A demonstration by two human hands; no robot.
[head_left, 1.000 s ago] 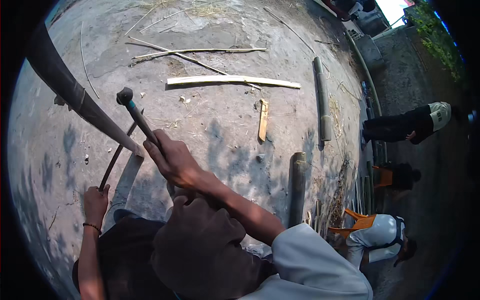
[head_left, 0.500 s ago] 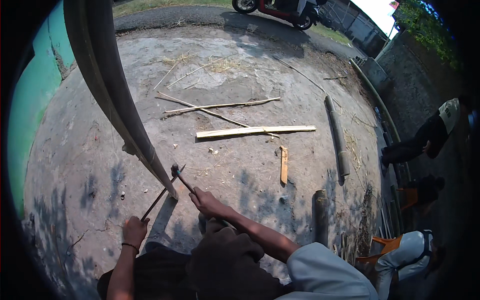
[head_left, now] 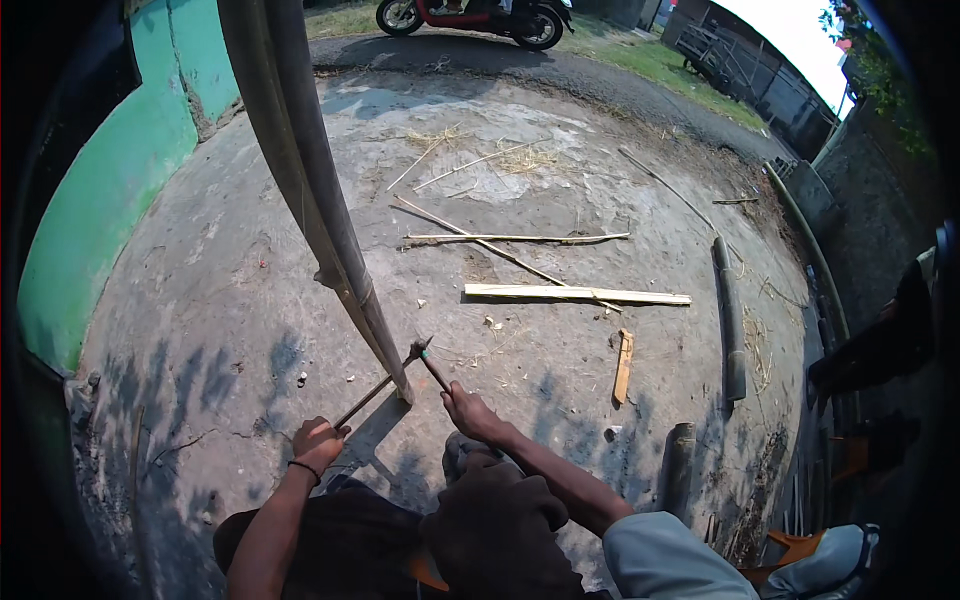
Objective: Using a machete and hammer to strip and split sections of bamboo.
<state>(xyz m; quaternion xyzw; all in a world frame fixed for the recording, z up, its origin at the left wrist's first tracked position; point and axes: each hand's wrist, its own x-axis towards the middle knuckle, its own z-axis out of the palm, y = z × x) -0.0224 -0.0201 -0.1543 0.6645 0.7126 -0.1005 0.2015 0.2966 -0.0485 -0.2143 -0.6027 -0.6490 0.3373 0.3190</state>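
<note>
My left hand point(head_left: 318, 443) is closed around the near end of a dark, slim rod point(head_left: 362, 408). The rod slants up and away to the foot of a tall brown bamboo pole point(head_left: 345, 255), which leans and runs out past the top of the view. The rod passes close to or against the pole; its exact contact is hard to see. In my right hand point(head_left: 470, 412) is a hammer point(head_left: 434, 370), gripped by its handle. The hammer's head is at the rod's far end; whether they touch I cannot tell.
Pale split bamboo strips point(head_left: 575, 293) and a short orange-brown piece of wood point(head_left: 624, 365) lie ahead on the concrete. Dark bamboo lengths point(head_left: 730, 320) lie to the right. A green wall point(head_left: 110, 210) bounds the left. People sit and stand at right; a motorbike point(head_left: 475, 18) is on the road.
The whole view has swung left, so the ground things appear further right. The motorbike has moved left along the road. Both hands keep their holds beside the pole's foot.
</note>
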